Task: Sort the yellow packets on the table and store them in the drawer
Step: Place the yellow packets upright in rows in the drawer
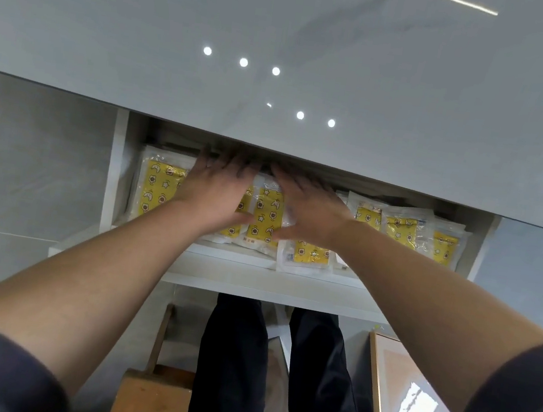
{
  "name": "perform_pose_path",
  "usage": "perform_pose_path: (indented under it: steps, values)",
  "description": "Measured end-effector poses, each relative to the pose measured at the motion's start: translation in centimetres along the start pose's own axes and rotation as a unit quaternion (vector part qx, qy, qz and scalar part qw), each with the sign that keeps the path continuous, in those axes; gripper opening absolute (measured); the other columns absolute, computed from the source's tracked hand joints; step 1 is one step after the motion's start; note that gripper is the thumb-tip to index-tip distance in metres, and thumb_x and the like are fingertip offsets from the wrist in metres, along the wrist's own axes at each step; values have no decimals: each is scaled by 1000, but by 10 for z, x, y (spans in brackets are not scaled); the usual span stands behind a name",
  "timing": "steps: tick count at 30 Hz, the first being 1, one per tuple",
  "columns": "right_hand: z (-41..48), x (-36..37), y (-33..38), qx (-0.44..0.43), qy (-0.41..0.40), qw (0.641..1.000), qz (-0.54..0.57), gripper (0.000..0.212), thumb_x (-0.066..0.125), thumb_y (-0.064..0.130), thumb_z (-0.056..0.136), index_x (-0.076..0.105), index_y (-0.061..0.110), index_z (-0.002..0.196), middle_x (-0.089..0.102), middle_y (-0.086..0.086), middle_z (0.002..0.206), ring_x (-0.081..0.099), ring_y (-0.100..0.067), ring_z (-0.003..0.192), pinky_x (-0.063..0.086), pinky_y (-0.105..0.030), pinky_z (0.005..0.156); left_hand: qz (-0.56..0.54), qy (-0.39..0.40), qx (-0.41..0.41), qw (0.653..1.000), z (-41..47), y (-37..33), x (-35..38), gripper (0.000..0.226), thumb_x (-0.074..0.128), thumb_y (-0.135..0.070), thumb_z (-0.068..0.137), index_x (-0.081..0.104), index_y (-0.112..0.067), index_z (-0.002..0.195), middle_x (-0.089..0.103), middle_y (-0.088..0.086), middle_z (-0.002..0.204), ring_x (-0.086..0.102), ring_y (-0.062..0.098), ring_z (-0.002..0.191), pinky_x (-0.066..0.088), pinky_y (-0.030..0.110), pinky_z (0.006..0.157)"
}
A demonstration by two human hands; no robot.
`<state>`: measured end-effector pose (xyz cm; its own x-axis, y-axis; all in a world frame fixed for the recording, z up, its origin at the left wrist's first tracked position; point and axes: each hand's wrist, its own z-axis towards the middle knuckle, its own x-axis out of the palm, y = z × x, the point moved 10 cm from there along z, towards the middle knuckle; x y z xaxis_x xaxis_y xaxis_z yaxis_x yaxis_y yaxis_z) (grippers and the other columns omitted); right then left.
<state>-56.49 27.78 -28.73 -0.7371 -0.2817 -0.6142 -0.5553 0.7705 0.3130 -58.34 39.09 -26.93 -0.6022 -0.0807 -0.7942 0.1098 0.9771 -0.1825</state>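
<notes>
A white drawer point(253, 279) stands pulled out under the glossy grey tabletop point(285, 35). Several yellow packets in clear wrapping lie flat inside it: one at the left point(158, 191), one in the middle point(266, 219), one lower down point(312, 254) over the front edge, more at the right point(401, 230). My left hand point(221, 185) lies flat on the packets left of the middle, fingers straight and reaching back under the tabletop. My right hand point(311, 204) lies flat beside it, fingers also straight. The fingertips of both hands are in shadow under the table edge.
The tabletop edge overhangs the back of the drawer. Below the drawer I see my dark-trousered legs point(275, 379), a wooden stool point(151, 397) at the left and a framed picture point(416, 404) leaning at the right. Grey floor lies to both sides.
</notes>
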Motion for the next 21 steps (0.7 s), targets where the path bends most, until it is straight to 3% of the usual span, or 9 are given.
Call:
perform_pose_path:
  steps: [4,8,12,18,21]
  values:
    - [-1,0,-3,33,-5,999,22,111,69,63,75,5,19,155,27,-5,157,29,-25,142,22,-38,116,-19,26,-10,999,8,-8,3,83,65,-60,78,35,-19,143,45,5,144,38,29,135,26,49,113]
    - [-3,-3,-11,44,-1,996,81,93,65,61,80,21,22,152,41,-2,148,39,-23,135,29,-35,112,-64,28,-35,997,12,-3,0,81,66,-59,77,38,-19,141,46,4,142,41,27,132,30,44,108]
    - [-4,-2,-15,52,-9,996,77,82,59,63,82,21,35,149,37,2,152,35,-25,138,24,-44,117,-58,51,-29,997,14,-5,4,82,68,-56,77,35,-21,144,41,7,145,39,30,132,29,48,109]
    - [-3,-3,-24,74,-12,995,63,70,51,64,86,32,30,145,42,2,147,39,-24,134,31,-41,110,-67,76,-27,995,19,-6,5,78,70,-54,77,38,-24,142,37,6,147,37,31,134,30,48,108]
    - [-4,-5,-25,76,-30,996,44,73,45,66,87,25,31,148,34,2,153,33,-26,139,28,-44,113,-75,62,-16,995,20,-9,2,84,67,-56,78,30,-24,146,37,6,149,38,31,134,31,48,109]
